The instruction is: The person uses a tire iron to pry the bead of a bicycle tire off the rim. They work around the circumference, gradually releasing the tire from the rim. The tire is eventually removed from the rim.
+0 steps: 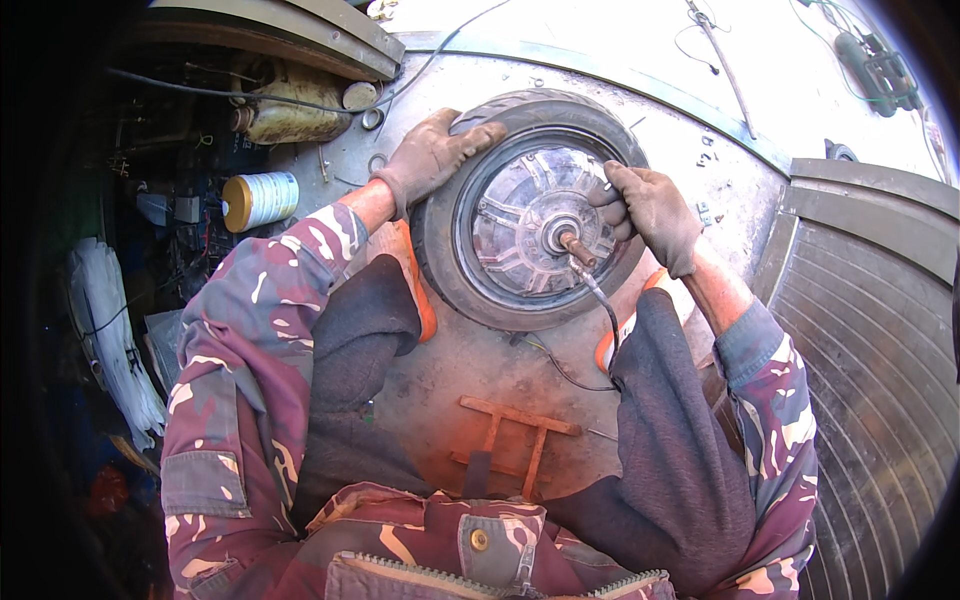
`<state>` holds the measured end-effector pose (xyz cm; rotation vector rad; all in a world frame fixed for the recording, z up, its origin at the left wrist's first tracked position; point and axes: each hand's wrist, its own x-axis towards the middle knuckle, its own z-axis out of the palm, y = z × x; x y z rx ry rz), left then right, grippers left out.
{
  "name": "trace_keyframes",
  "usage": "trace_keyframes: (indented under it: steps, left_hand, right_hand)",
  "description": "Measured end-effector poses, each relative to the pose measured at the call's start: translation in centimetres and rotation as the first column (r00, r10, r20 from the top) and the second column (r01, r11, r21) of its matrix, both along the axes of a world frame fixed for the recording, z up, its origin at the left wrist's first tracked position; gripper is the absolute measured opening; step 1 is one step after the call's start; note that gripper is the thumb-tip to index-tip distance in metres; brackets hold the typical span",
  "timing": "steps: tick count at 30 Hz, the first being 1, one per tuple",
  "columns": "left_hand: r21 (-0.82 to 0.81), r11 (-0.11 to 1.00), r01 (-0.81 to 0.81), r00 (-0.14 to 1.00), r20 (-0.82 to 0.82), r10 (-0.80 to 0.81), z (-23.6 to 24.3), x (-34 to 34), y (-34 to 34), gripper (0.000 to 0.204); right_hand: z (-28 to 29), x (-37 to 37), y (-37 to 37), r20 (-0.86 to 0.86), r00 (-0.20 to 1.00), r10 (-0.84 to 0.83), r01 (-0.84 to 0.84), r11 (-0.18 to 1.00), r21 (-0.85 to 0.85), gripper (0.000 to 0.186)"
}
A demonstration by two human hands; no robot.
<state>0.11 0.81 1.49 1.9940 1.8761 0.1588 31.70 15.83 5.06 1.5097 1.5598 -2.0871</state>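
A wheel's black tyre lies on the floor between my orange shoes, around a round metal hub with a central rusty axle and a black cable leaving it. My gloved left hand grips the tyre at its upper left, fingers lying over the rubber. My gloved right hand is over the hub's right side, fingers curled, with a small light piece at thumb and forefinger, too small to identify.
A tan-capped white spool, a dirty plastic container and dark clutter are at left. A rusty metal frame lies between my legs. A ribbed metal panel stands at right. A metal rod and green cylinders are beyond.
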Motion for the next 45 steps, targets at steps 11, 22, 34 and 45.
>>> trace_keyframes:
  steps: [11,22,34,45]
  left_hand:
    - [-0.068,0.996,-0.066,0.995,0.071,0.071,0.4,0.4,0.1,0.044]
    - [-0.048,0.999,0.003,1.000,-0.017,-0.004,0.2,0.1,0.2,0.041]
    - [-0.106,0.993,-0.053,0.998,0.037,0.057,1.8,0.9,0.8,0.040]
    - [-0.025,1.000,0.004,0.998,-0.063,-0.005,0.5,0.2,0.1,0.045]
  right_hand:
    - [0.6,0.9,-0.6,0.266,0.897,0.353,-0.351,0.202,0.914,0.038]
    - [3.5,-2.2,0.6,0.554,0.763,0.333,-0.647,0.407,0.645,0.054]
    - [1.6,-2.3,2.4,0.380,0.873,0.306,-0.458,0.782,0.423,0.057]
    - [0.7,-1.7,2.5,0.208,0.944,0.257,-0.325,0.837,0.441,0.055]
